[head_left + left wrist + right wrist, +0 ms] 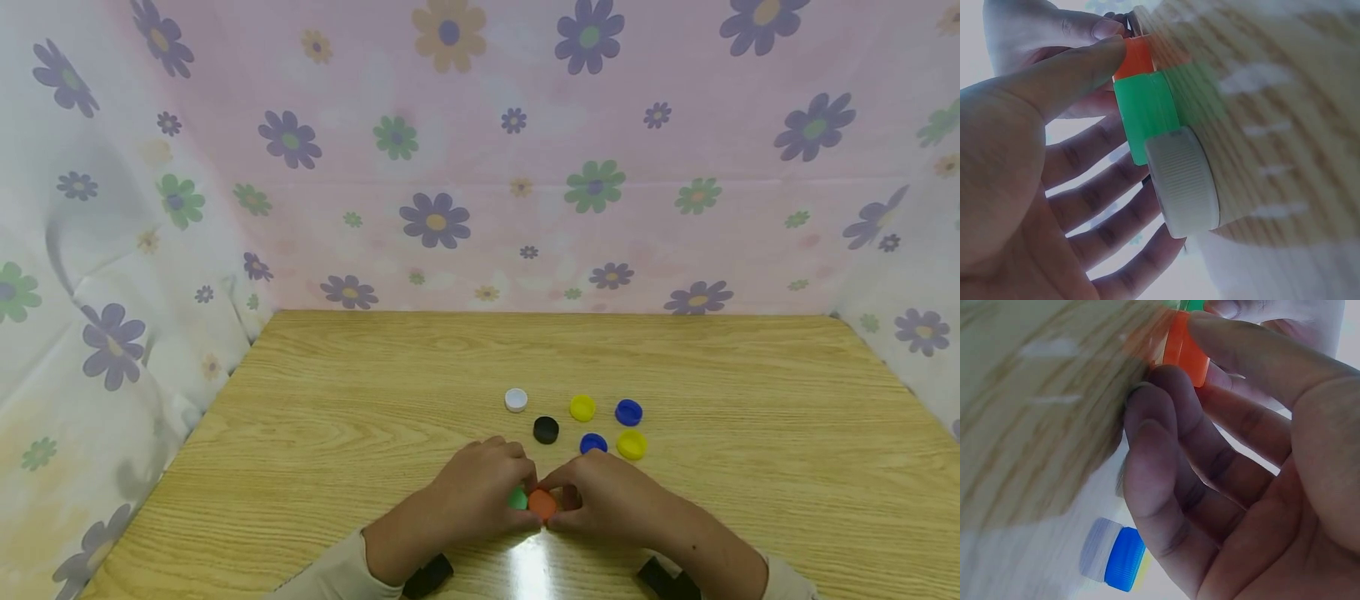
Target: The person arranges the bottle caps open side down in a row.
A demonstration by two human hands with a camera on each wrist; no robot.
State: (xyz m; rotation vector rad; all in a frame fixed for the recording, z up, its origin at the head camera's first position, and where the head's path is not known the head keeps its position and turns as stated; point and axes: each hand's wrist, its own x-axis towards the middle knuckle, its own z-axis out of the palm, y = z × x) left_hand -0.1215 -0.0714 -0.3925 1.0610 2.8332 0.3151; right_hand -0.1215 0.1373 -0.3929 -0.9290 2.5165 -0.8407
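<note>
An orange bottle cap (542,505) lies on the table between the two hands. My right hand (611,497) pinches it between thumb and forefinger. Its other fingers curl loosely in the right wrist view. From the other side, my left hand (480,492) has its thumb and forefinger at the orange cap's near and far edges. A green bottle cap (1147,115) sits inside the left hand's grasp, touching the orange one. Beside the green cap stands a white ribbed cap (1183,184), near the left fingers; the left hand hides it in the head view.
Farther back on the wooden table (375,392) lie a white cap (516,401), a black cap (546,430), two yellow caps (582,407) and two blue caps (629,412). Flowered cloth (480,158) hangs behind the table and along both sides.
</note>
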